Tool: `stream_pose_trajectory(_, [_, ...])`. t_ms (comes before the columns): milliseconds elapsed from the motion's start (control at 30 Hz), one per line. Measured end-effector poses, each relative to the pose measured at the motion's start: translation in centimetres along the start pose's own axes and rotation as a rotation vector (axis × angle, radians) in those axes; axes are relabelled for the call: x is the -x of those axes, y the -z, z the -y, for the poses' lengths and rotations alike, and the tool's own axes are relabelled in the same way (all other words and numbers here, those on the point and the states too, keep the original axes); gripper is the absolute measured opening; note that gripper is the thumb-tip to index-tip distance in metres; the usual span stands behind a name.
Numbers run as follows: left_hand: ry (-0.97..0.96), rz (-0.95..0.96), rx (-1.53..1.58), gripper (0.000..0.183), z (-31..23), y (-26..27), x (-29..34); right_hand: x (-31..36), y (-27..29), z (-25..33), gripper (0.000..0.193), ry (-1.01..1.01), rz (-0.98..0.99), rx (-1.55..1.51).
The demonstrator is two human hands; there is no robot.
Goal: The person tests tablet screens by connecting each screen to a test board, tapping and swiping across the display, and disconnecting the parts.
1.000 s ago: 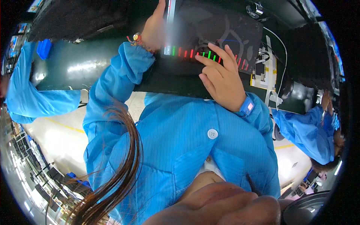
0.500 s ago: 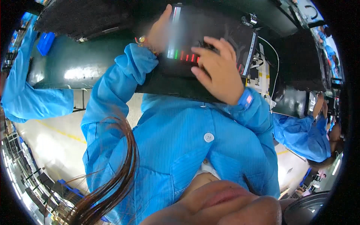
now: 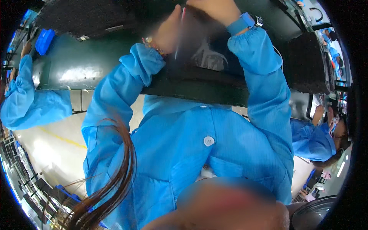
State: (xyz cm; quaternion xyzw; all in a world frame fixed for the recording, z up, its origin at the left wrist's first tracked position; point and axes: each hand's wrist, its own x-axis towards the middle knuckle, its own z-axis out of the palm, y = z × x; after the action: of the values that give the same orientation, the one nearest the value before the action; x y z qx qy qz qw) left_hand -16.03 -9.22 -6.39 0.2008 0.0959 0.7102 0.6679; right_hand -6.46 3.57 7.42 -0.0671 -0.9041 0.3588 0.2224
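A dark, flat screen panel (image 3: pixel 209 57) with a glossy face is tilted up in front of me over the table. Its upper part is blurred, and a pale reflection lies across its face. My left hand (image 3: pixel 168 32), partly blurred, grips the panel's left edge with the thumb along the side. My right hand (image 3: pixel 218 10) reaches across to the panel's far end, knuckles bent and fingers drawn in. Those fingertips sit at the picture's upper edge, so what they pinch is hidden.
Black foam mats (image 3: pixel 84 17) cover part of the dark green table (image 3: pixel 82 71). A blue box (image 3: pixel 45 41) stands at the far left. People in blue work coats sit on both sides; a co-worker's sleeve (image 3: pixel 312 140) shows on the right. A white cable (image 3: pixel 280 57) runs along the right.
My right hand has moved from over the panel's face to its far end. The panel has turned and tilted, and its coloured lit bars no longer show. My left hand keeps its hold.
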Motion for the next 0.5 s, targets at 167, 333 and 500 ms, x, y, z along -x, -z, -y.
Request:
stream_pose_trajectory(167, [-0.147,-0.597,-0.338,0.052,0.4,-3.7,0.6,-0.9,-0.2,-0.5,0.023,-0.143,0.119,-0.008])
stream_pose_trajectory(333, [-0.142,-0.417,-0.346,0.062,0.7,-5.8,0.3,1.7,-0.7,1.6,0.02,0.154,-0.057,0.042])
stream_pose_trajectory(500, [-0.276,-0.33,-0.337,0.041,0.9,-1.9,1.2,6.3,-3.2,0.7,0.013,0.517,-0.056,0.512])
